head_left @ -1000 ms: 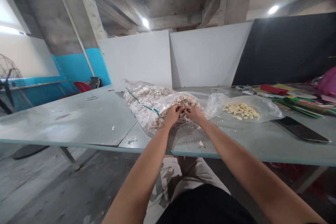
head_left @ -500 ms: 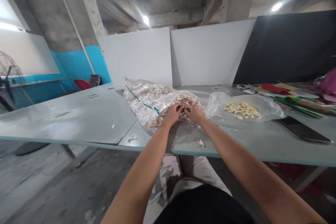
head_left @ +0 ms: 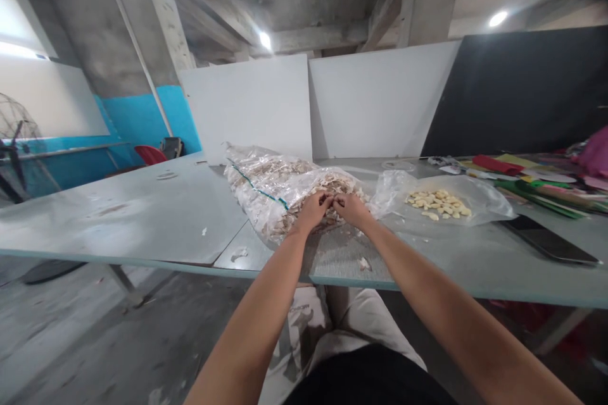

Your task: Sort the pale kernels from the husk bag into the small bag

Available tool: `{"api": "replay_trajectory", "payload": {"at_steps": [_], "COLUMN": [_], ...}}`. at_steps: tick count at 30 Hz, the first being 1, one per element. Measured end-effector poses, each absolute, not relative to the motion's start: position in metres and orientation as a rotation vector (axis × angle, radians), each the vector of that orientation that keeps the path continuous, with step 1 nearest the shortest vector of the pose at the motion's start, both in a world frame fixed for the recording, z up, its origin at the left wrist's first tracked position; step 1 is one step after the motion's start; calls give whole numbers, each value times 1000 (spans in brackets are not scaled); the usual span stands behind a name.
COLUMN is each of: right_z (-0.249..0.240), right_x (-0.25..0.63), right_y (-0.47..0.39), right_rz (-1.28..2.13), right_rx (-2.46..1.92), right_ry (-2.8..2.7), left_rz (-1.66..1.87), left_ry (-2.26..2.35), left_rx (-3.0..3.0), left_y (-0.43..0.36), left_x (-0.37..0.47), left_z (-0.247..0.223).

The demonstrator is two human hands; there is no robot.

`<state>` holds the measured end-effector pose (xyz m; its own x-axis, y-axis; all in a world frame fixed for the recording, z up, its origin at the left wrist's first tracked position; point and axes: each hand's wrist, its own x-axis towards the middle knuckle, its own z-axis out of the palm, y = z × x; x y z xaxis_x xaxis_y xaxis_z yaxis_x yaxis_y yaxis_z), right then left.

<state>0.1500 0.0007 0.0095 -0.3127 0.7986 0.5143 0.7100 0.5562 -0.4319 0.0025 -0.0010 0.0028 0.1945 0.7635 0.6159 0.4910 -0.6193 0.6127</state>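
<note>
My left hand (head_left: 315, 207) and my right hand (head_left: 350, 207) meet fingertip to fingertip, both closed in a pinch. Whatever lies between the fingers is too small and covered to make out. Under and behind them is a heap of dry, papery garlic skins (head_left: 336, 181), spilling from a large clear plastic bag (head_left: 259, 193) with a green strip along it. To the right of my hands, several pale peeled garlic cloves (head_left: 439, 202) lie on a flat clear plastic bag (head_left: 491, 204).
A black phone (head_left: 551, 239) lies at the right of the grey table (head_left: 156, 221). Coloured sheets and scraps (head_left: 541, 186) are piled behind it. Bits of skin (head_left: 364, 264) lie near the front edge. White panels (head_left: 251, 107) stand along the back.
My hands remain pinched together over the heap, with only slight finger movement. The whole view has shifted a little.
</note>
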Motion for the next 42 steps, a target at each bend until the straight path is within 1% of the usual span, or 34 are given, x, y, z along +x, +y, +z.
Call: {"api": "replay_trajectory", "payload": {"at_steps": [29, 42], "right_z": [6, 6], "right_x": [151, 149], "right_y": [4, 5], "right_rz": [237, 188], "right_rx": [-1175, -1186], "right_ry": [-2081, -2107], "left_rz": [1409, 1388], "left_ry": [1171, 1195], "left_rx": [2219, 2188], "left_y": [3, 3], "left_x": [2, 2], "left_z": [1, 1]}}
